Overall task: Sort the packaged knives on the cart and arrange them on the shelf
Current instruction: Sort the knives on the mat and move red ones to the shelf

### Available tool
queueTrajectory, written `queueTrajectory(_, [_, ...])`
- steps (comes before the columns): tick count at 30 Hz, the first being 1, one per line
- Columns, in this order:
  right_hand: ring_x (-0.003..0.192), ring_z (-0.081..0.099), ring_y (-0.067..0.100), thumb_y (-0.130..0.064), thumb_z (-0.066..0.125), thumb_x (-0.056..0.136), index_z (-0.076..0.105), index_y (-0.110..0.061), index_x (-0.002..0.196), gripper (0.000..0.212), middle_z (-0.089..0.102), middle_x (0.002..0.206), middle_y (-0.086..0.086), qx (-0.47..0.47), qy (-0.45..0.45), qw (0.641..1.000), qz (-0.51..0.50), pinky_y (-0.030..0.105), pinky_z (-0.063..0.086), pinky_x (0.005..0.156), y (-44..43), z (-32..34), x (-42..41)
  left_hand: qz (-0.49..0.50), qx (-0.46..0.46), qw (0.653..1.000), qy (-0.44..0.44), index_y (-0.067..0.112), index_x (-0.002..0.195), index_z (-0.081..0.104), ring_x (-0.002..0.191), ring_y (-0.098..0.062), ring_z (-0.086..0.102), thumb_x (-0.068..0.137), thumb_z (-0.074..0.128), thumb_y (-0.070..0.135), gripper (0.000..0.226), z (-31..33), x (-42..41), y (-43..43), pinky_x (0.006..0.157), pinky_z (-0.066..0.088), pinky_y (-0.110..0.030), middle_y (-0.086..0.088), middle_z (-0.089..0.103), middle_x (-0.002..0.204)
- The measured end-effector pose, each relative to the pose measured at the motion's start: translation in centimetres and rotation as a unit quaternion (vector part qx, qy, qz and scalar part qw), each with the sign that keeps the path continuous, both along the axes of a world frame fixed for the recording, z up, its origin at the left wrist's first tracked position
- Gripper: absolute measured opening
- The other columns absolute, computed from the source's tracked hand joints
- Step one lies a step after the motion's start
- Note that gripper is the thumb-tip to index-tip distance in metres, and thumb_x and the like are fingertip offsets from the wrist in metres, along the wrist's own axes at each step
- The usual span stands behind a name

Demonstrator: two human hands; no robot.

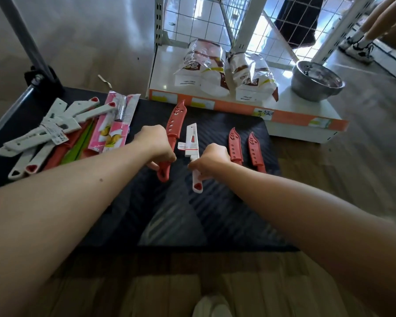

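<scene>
Red knife [172, 131], white knife [192, 147], black ribbed cart [215, 202], orange-edged white shelf [295, 120].

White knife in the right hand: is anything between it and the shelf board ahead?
Nothing visible lies on the cart between the white knife and the shelf board. On it, two bagged packages and a metal bowl take up room.

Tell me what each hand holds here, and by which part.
The left hand grips the long red knife by its handle; the right hand grips the white knife by its handle.
</scene>
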State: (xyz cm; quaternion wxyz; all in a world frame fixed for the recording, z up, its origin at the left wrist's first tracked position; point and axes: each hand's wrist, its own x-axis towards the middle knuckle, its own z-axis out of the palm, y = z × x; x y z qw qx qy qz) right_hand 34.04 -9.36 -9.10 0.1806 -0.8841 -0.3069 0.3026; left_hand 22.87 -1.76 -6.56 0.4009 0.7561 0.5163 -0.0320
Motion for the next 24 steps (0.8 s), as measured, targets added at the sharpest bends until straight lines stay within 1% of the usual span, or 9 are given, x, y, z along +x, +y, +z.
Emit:
queueTrajectory(3, [0.084, 0.069, 0.02, -0.02, 0.073, 0.078, 0.045, -0.016, 0.065, 0.031, 0.065, 0.088, 0.006, -0.009, 0.009, 1.0, -0.013, 0.025, 0.054, 0.059, -0.2, 0.0, 0.1, -0.002, -0.005, 1.0, 0.005, 0.001, 0.107, 0.06, 0.081, -0.028, 0.07, 0.077, 0.074, 0.015, 0.036, -0.1, 0.1, -0.2, 0.065, 0.06, -0.035, -0.019, 0.065, 0.102])
queueTrajectory(6, [0.078, 0.063, 0.017, -0.021, 0.073, 0.078, 0.044, -0.016, 0.065, 0.033, 0.065, 0.093, 0.006, -0.032, -0.004, 0.999, -0.015, 0.02, 0.045, 0.046, -0.4, 0.2, 0.4, -0.006, -0.009, 1.0, 0.006, 0.001, 0.106, 0.06, 0.079, -0.027, 0.071, 0.078, 0.072, 0.016, 0.033, 0.1, 0.3, -0.3, 0.069, 0.06, -0.036, -0.019, 0.066, 0.101])
queueTrajectory(10, [0.062, 0.062, 0.017, -0.021, 0.073, 0.08, 0.043, -0.014, 0.066, 0.034, 0.059, 0.078, 0.004, -0.067, 0.012, 0.998, -0.002, 0.02, 0.046, 0.041, -0.8, 0.4, 1.0, -0.018, -0.003, 1.0, 0.007, 0.002, 0.101, 0.06, 0.077, -0.027, 0.071, 0.079, 0.071, 0.017, 0.028, 0.3, 0.8, -0.4, 0.069, 0.06, -0.035, -0.018, 0.066, 0.099])
queueTrajectory(13, [0.069, 0.067, 0.022, -0.024, 0.073, 0.08, 0.046, -0.012, 0.069, 0.032, 0.055, 0.07, 0.004, -0.094, 0.053, 0.994, -0.011, 0.028, 0.057, 0.06, -1.0, 0.8, 1.5, -0.022, 0.002, 1.0, 0.008, 0.003, 0.102, 0.059, 0.077, -0.028, 0.071, 0.079, 0.072, 0.018, 0.03, 0.3, 1.6, -0.7, 0.068, 0.06, -0.035, -0.017, 0.066, 0.099])
queueTrajectory(16, [0.07, 0.061, 0.023, -0.018, 0.065, 0.087, 0.058, -0.006, 0.088, 0.013, 0.064, 0.088, 0.012, -0.101, 0.077, 0.992, 0.008, 0.029, 0.052, 0.061, -1.4, 2.8, 3.1, -0.029, -0.002, 1.0, 0.007, 0.003, 0.105, 0.058, 0.078, -0.025, 0.071, 0.08, 0.071, 0.018, 0.032, 0.3, 2.7, -1.1, 0.071, 0.059, -0.034, -0.016, 0.067, 0.098])
queueTrajectory(18, [0.1, 0.064, 0.028, -0.016, 0.055, 0.093, 0.056, 0.002, 0.118, 0.031, 0.062, 0.12, 0.018, -0.136, 0.05, 0.989, 0.028, 0.034, 0.053, 0.081, -1.2, 4.7, 4.8, -0.035, -0.007, 0.999, -0.002, 0.003, 0.105, 0.058, 0.077, -0.024, 0.071, 0.08, 0.071, 0.018, 0.032, 0.1, 3.7, -1.5, 0.071, 0.059, -0.033, -0.015, 0.066, 0.098])
queueTrajectory(19, [0.11, 0.062, 0.028, -0.019, 0.051, 0.095, 0.052, 0.003, 0.125, 0.037, 0.058, 0.128, 0.017, -0.17, 0.017, 0.985, 0.033, 0.034, 0.052, 0.092, -1.2, 5.8, 5.6, -0.039, -0.01, 0.999, -0.009, 0.003, 0.103, 0.057, 0.077, -0.024, 0.07, 0.08, 0.07, 0.017, 0.029, -0.1, 4.2, -1.7, 0.068, 0.059, -0.032, -0.015, 0.065, 0.097])
queueTrajectory(22, [0.111, 0.062, 0.028, -0.021, 0.051, 0.096, 0.051, 0.003, 0.124, 0.038, 0.06, 0.126, 0.017, -0.187, -0.071, 0.979, 0.037, 0.036, 0.049, 0.099, -0.9, 8.0, 7.6, -0.041, -0.023, 0.998, -0.039, 0.007, 0.083, 0.053, 0.075, -0.025, 0.069, 0.08, 0.07, 0.012, 0.017, -0.7, 5.9, -3.0, 0.059, 0.058, -0.03, -0.011, 0.061, 0.087])
queueTrajectory(24, [0.119, 0.057, 0.029, -0.014, 0.047, 0.097, 0.047, 0.005, 0.129, 0.037, 0.055, 0.131, 0.018, -0.174, -0.062, 0.982, 0.036, 0.037, 0.044, 0.104, -1.0, 8.8, 8.5, -0.038, -0.027, 0.998, -0.049, 0.007, 0.08, 0.053, 0.073, -0.025, 0.068, 0.08, 0.069, 0.011, 0.017, -1.2, 7.2, -3.7, 0.06, 0.059, -0.033, -0.012, 0.06, 0.083])
